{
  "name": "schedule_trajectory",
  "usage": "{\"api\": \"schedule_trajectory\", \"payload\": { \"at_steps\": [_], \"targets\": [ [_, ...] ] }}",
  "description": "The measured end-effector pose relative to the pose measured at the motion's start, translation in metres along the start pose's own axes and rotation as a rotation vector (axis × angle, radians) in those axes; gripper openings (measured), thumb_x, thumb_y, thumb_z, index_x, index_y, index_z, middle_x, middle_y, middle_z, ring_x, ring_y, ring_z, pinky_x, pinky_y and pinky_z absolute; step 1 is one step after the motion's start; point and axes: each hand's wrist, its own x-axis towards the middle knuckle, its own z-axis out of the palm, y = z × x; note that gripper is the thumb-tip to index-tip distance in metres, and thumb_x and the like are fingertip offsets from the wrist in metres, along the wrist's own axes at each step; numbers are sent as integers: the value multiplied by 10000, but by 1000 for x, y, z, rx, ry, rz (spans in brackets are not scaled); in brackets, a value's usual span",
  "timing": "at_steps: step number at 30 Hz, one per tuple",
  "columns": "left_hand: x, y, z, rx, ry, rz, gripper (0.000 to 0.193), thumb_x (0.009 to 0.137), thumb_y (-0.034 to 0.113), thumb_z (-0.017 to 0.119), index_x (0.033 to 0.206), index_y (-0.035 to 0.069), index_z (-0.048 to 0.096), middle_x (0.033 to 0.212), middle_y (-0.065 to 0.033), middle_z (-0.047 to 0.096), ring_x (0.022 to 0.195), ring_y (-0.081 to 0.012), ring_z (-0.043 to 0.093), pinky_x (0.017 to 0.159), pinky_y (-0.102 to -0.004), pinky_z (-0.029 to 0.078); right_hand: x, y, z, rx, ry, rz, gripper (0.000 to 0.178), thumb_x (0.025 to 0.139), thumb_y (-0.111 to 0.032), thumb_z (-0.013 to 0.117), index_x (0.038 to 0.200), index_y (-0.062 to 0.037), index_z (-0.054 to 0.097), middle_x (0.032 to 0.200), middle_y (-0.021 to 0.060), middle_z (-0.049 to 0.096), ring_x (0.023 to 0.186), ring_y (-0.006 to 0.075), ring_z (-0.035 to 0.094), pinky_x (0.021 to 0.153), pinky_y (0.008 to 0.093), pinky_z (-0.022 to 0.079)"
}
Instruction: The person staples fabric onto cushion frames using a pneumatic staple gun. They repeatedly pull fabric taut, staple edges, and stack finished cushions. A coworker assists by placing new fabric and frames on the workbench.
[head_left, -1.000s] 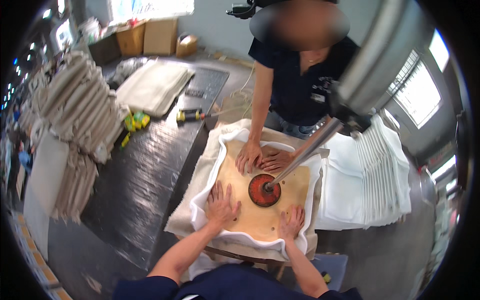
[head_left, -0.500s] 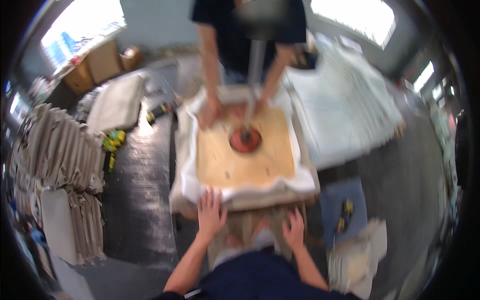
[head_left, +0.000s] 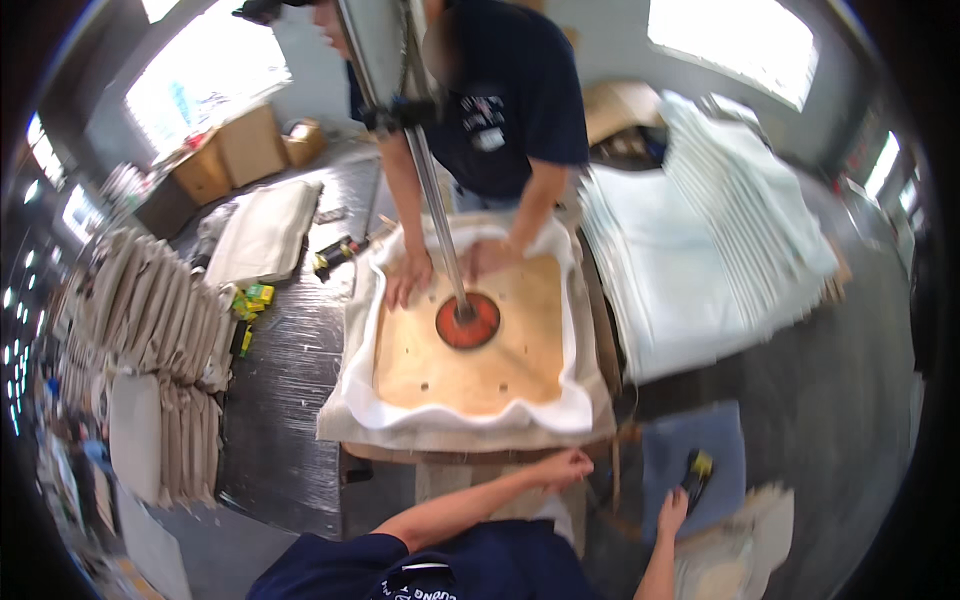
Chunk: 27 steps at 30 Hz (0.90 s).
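Note:
My right hand (head_left: 674, 510) is closed at the near end of a black and yellow staple gun (head_left: 698, 478), which lies over a blue-grey sheet (head_left: 738, 440) at my right. In front of my body, my left hand (head_left: 565, 470) has its fingers curled together near the cushion's front edge; what they hold, if anything, cannot be made out. Ahead sits a square plywood board (head_left: 460, 385) on white padding (head_left: 375, 405), with beige fabric (head_left: 335, 425) spread beneath. A metal rod (head_left: 438, 215) ending in a red disc (head_left: 480, 328) bears down on the board.
Across the board, a co-worker (head_left: 500, 100) has both hands on its far side. Folded beige covers (head_left: 150, 310) are stacked at left. White sheets (head_left: 690, 260) are piled at right. Another black and yellow tool (head_left: 335, 257) lies on the dark table (head_left: 280, 410).
My left hand has left the cushion's front edge and swung right, its fingers now curled. My right hand has moved right and down to the staple gun. The view has shifted.

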Motion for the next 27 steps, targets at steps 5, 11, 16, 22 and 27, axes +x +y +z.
{"api": "schedule_trajectory", "payload": {
  "at_steps": [5,11,16,22,27],
  "targets": [
    [3,98,34,871,591,416,745,1002,264,652,1671,205,328,1505,-243,522,1298,-371,581,991,-453,534,118,87,-36,-422,153,371,649,956,-250,695,1499,58,518,1422,249,632,1249,393,609,1104,421,469],
    [-10,159,6,1405,1175,190,926,842,391,797,1663,265,388,1683,-187,347,1565,-422,302,1228,-603,257,133,-24,-24,-417,-61,561,413,1016,-156,674,1390,18,666,1305,203,726,1155,326,711,954,473,598],
    [-6,147,-2,1460,1233,168,701,816,447,816,1418,183,572,1285,-122,544,1292,-349,500,1068,-561,394,145,7,1,-280,-288,356,410,1026,-144,680,1403,17,662,1345,196,707,1215,324,697,994,477,583],
    [0,175,27,1684,687,-249,159,939,225,652,1033,119,722,890,-33,721,1043,-277,694,904,-476,518,204,26,49,-177,-490,178,490,1007,-166,710,1449,25,618,1415,181,666,1255,302,670,1046,447,548],
    [-9,139,26,1228,945,-177,152,861,166,681,898,20,692,706,-184,697,714,-351,753,550,-487,532,234,39,48,-182,-568,117,562,992,-184,734,1488,32,581,1474,170,632,1288,285,648,1089,423,519]
  ]
}}
